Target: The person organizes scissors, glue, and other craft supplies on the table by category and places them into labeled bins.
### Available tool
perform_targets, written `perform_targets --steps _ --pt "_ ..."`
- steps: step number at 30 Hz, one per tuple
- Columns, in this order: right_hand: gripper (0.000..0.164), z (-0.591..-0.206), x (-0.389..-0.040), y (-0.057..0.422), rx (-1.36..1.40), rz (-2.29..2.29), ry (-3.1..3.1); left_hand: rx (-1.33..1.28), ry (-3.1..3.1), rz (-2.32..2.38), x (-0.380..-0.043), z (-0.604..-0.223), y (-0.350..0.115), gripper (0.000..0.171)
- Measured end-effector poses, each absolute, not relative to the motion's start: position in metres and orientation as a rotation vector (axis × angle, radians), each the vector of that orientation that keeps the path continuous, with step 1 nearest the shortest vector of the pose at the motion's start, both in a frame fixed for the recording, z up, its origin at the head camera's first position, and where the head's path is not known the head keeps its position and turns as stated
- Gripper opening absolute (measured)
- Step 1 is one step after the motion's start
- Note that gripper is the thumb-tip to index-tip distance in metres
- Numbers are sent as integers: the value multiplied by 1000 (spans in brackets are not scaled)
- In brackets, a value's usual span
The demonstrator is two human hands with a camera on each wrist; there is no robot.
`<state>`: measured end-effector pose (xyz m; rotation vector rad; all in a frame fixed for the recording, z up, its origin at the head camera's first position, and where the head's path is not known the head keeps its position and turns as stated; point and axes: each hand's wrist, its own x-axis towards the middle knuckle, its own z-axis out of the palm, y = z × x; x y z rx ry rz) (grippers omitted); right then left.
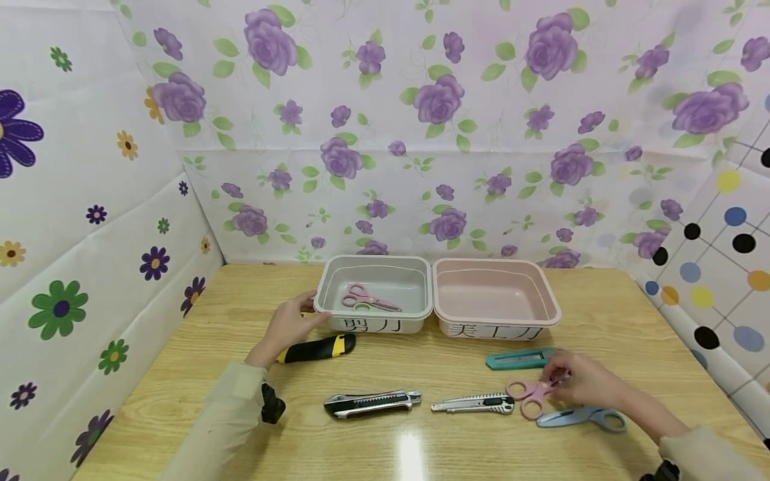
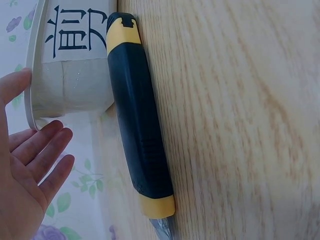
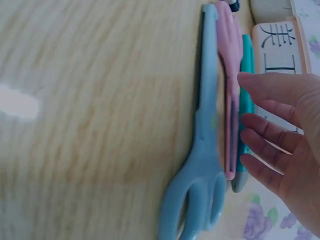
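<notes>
My left hand point(image 1: 291, 327) is at the left front corner of the grey bin point(image 1: 375, 261), thumb on the rim, fingers along its end. Two scissors lie inside, pink ones point(image 1: 368, 298) over ones with a green handle point(image 1: 362, 306). Below this hand lies a black-and-yellow utility knife point(image 2: 135, 105). My right hand point(image 1: 580, 381) is over the blades of pink scissors point(image 1: 532, 393) on the table. Its thumb tip is right at them; the other fingers, apart and gently bent, overlap the teal utility knife point(image 3: 246, 90). Nearer me are light-blue scissors point(image 3: 202, 135).
A pink bin point(image 1: 496, 262) stands against the grey one; both carry printed labels in front. Two silver-and-black utility knives, one on the left point(image 1: 373, 403) and one on the right point(image 1: 475, 403), lie mid-table. Flowered cloth point(image 1: 385, 187) rises behind the wooden table point(image 1: 337, 447).
</notes>
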<state>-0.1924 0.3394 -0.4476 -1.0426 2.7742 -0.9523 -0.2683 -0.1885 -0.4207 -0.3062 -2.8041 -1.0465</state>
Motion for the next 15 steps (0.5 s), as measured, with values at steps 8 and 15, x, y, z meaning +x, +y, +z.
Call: perform_targets --steps 8,15 --pt "22 -458 -194 342 -1119 -849 2847 -308 -2805 -1070 -267 -422 -188 65" --pt "20 -459 -197 342 -1214 -778 2896 -310 -2792 -1075 -268 -421 -189 66"
